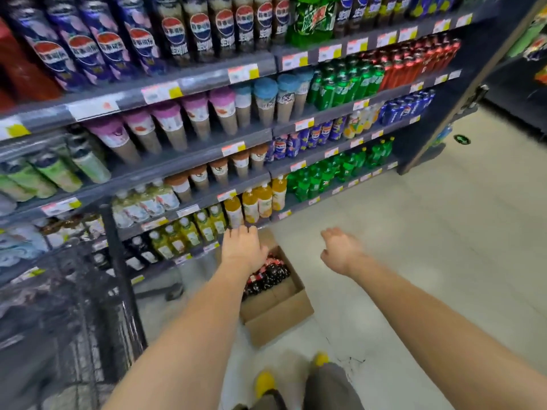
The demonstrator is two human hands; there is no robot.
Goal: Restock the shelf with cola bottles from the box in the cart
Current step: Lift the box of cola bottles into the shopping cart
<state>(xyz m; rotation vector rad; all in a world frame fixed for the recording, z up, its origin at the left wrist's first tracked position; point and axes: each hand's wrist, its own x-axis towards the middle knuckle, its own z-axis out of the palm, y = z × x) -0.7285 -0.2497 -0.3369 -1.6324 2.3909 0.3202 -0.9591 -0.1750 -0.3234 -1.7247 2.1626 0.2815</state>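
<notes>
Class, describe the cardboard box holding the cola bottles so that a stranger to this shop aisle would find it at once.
Start at the drinks shelves on the left and look down to the pale floor at their foot. There sits an open brown cardboard box, just beyond the left hand. It alone lies on the floor, partly filled with dark, red-labelled cola bottles.

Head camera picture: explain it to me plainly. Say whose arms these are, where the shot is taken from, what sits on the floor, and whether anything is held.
There is no machine here. A person wears a wide-angle camera on the head, so you look down along their own two bare arms in a shop aisle. The left hand reaches out above a cardboard box standing on the floor; the box holds dark cola bottles with red caps. The right hand hangs open in the air beside it. Neither hand holds anything. Drink-filled shelves run along the left, a dark wire cart stands at lower left, and the yellow shoes are the person's.
</notes>
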